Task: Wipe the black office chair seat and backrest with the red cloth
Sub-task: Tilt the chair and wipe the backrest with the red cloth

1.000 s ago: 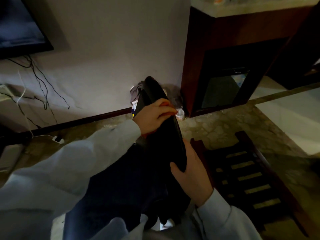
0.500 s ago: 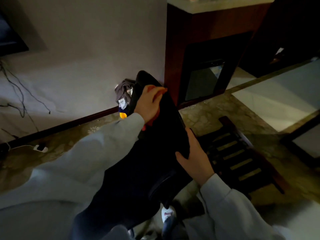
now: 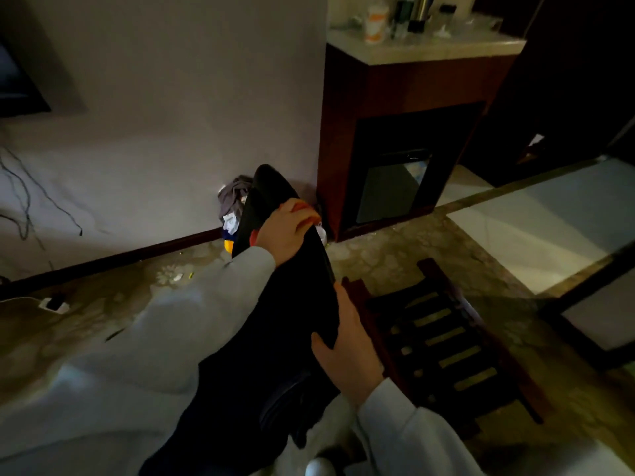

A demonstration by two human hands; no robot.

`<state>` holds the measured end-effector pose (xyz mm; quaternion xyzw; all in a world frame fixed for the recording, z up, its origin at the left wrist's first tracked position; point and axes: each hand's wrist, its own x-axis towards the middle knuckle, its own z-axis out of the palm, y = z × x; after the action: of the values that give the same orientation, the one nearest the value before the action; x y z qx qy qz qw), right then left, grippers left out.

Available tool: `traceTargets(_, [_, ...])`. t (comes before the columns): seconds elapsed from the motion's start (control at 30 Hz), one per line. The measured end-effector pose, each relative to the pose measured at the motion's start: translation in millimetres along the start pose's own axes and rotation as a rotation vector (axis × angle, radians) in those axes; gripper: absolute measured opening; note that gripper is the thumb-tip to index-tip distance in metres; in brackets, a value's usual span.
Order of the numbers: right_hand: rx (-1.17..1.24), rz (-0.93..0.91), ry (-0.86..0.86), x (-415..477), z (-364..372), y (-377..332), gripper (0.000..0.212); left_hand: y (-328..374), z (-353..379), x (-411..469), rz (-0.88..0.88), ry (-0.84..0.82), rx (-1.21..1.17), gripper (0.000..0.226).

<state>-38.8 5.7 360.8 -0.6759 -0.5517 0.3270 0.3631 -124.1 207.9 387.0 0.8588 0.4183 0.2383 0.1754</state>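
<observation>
since the earlier frame, left hand sits slightly lower on the black padded office chair backrest, fingers pressing the soft red cloth. right hand grips the stiff edge; judged best hold. backrest stands centre, between both hands.

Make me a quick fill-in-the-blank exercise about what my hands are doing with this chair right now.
1. The left hand presses a ____ cloth onto the backrest.
2. The right hand steadies the backrest's ____ edge.
3. Right of the chair lies a dark slatted ____ rack.

Missing words: red; right; wooden
</observation>
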Motion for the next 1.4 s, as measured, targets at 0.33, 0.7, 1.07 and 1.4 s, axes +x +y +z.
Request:
traceTargets(0.33, [0.089,-0.128,0.027,-17,9,10,0.086,35,3,-73,0.115,-0.079,-0.063,0.039])
traceTargets(0.7, [0.244,-0.136,-0.076,-56,11,9,0.084,42,-34,-93,0.012,-0.039,-0.279,0.028])
traceTargets(1.07, [0.344,-0.135,-0.121,-63,12,11,0.08,46,-7,-48,0.08,-0.152,0.091,0.025])
traceTargets(1.4, [0.514,0.006,-0.124,-68,20,14,0.083,59,-15,-136,0.176,-0.186,-0.15,0.038])
